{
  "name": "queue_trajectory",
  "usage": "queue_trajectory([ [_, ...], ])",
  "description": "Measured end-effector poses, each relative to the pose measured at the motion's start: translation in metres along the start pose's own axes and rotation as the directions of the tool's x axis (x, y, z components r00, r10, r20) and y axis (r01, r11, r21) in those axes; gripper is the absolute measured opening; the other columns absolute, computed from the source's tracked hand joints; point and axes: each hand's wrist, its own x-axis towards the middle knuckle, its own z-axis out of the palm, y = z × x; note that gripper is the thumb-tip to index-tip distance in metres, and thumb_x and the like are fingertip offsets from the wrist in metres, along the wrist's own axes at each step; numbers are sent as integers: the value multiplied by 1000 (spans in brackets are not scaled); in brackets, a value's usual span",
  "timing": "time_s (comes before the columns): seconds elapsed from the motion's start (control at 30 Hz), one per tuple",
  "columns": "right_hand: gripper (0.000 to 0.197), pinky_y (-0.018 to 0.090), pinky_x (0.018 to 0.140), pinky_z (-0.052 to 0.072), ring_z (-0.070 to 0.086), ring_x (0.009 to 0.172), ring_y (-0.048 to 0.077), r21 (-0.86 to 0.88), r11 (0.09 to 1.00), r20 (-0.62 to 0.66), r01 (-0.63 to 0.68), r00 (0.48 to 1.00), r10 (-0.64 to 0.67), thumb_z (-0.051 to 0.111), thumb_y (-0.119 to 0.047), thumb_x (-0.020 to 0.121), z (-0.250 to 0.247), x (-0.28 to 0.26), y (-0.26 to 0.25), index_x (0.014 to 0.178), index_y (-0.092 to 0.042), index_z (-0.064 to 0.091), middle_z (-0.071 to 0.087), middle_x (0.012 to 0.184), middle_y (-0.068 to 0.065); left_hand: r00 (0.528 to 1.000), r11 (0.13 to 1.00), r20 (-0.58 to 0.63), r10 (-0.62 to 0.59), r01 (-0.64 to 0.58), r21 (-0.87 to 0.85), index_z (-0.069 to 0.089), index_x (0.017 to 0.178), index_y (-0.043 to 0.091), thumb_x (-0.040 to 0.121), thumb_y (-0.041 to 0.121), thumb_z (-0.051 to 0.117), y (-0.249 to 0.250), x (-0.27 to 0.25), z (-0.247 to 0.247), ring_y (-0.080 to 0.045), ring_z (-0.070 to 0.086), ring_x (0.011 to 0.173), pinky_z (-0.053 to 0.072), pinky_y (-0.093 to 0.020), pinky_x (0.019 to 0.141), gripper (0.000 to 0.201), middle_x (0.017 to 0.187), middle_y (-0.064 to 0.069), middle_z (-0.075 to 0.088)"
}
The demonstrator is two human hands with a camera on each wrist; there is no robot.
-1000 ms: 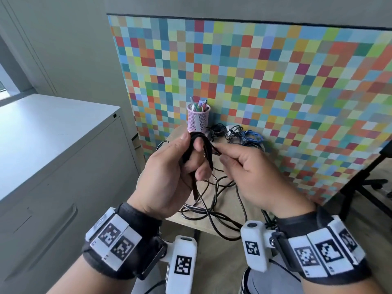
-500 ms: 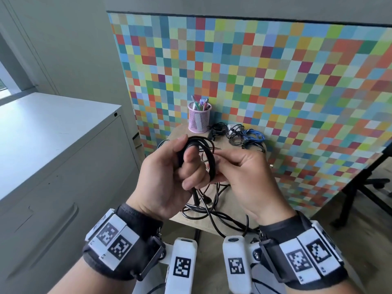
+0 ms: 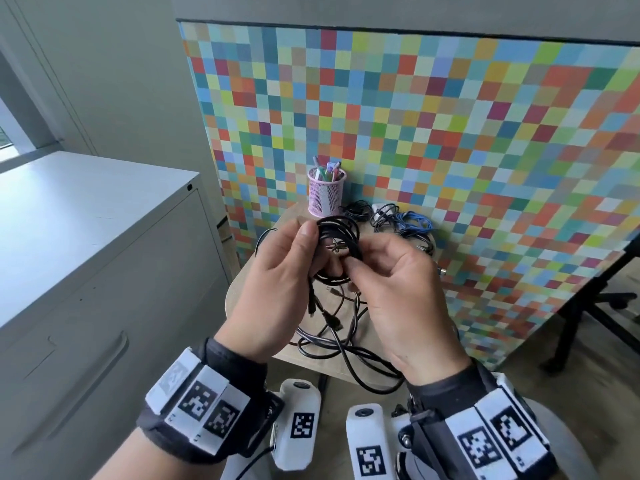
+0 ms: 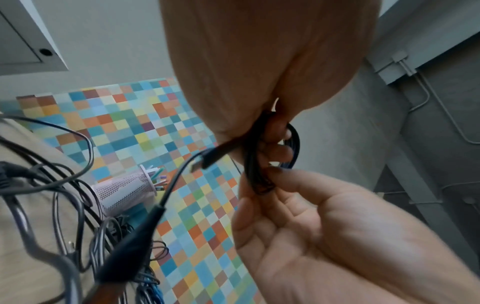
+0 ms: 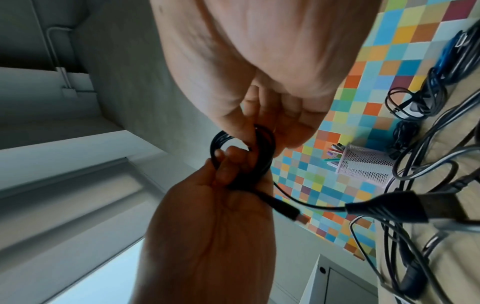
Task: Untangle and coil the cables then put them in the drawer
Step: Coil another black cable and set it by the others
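A small coil of black cable [image 3: 341, 233] is held up above the round table. My left hand [image 3: 298, 258] grips its left side, thumb on top and fingers curled through the loops. My right hand [image 3: 367, 261] pinches the coil's right side. In the left wrist view the coil [image 4: 259, 164] sits between both hands, with a plug end [image 4: 207, 158] sticking out. The right wrist view shows the coil [image 5: 241, 144] and a plug [image 5: 291, 211] the same way. Two short plug ends [image 3: 332, 320] dangle below the coil. Loose tangled cables [image 3: 332, 344] lie on the table under my hands.
A pink mesh pen cup [image 3: 326, 197] stands at the table's back, with coiled black and blue cables [image 3: 403, 221] beside it. A grey cabinet with shut drawers [image 3: 86, 306] stands left. A checkered panel [image 3: 450, 150] rises behind the wooden table [image 3: 242, 292]. Chair legs [image 3: 588, 299] are at the right.
My right hand has moved in against the left and wound more cable onto the coil. The coil is thicker now, and its tail hangs short with the plug ends free.
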Motion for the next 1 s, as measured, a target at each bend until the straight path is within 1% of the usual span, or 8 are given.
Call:
queue_trajectory([
  [0.17,36,33,77,55,67,78,21,167,984,-7,-60,998,62,68,-4,75,-4,7,-5,105,-17,53,72,83,9,1000,988,7,8,-9,155,63,99,16,104,27,48,-5,-5,-1,-23,55,89,46,-49,93,19,86,-1,61],
  [0.33,31,32,79,57,70,78,17,150,987,70,-53,997,43,63,14,87,-3,4,-3,109,-6,71,76,84,6,998,962,2,62,-61,267,53,88,11,107,28,42,-2,-4,-3,-20,47,76,43,-43,76,27,73,9,52],
  [0.5,23,48,91,60,74,89,27,30,999,77,-26,997,24,69,2,86,-2,5,0,98,-15,80,79,95,12,998,913,22,67,-70,401,52,89,13,106,34,42,-3,-4,-5,-27,47,75,45,-55,76,29,75,8,52],
  [0.63,26,41,84,56,66,80,19,-6,1000,28,-27,999,27,68,-3,70,-2,8,3,83,-25,74,74,84,4,994,759,45,95,-101,643,47,85,24,109,33,41,-3,-4,1,-6,49,67,39,-21,63,27,73,17,57],
  [0.7,22,41,82,55,65,80,18,-38,999,19,2,1000,-1,71,-5,73,-3,9,2,83,-24,71,73,84,3,993,658,54,109,-113,745,46,86,21,108,34,40,-3,-3,2,-6,49,71,35,-17,62,26,75,12,54],
  [0.8,18,49,85,62,75,84,26,-99,993,17,62,998,-60,83,-9,85,-4,7,-1,93,-17,69,77,91,4,993,596,68,99,-114,795,43,88,19,109,34,38,-1,0,0,-10,47,72,38,-23,63,26,77,6,52],
  [0.87,30,49,76,63,74,79,31,-158,979,-54,131,989,-141,86,-14,83,-5,6,0,101,-18,62,72,97,3,993,614,82,79,-113,781,44,90,19,109,35,37,2,1,-1,-15,49,71,43,-37,67,26,76,2,55],
  [1.0,38,41,78,59,68,93,22,-273,874,-67,402,898,-434,81,-21,85,-9,3,3,112,-32,56,58,118,12,995,593,98,17,-89,800,48,91,12,109,39,35,8,3,0,-26,55,75,47,-48,71,35,77,-6,59],
])
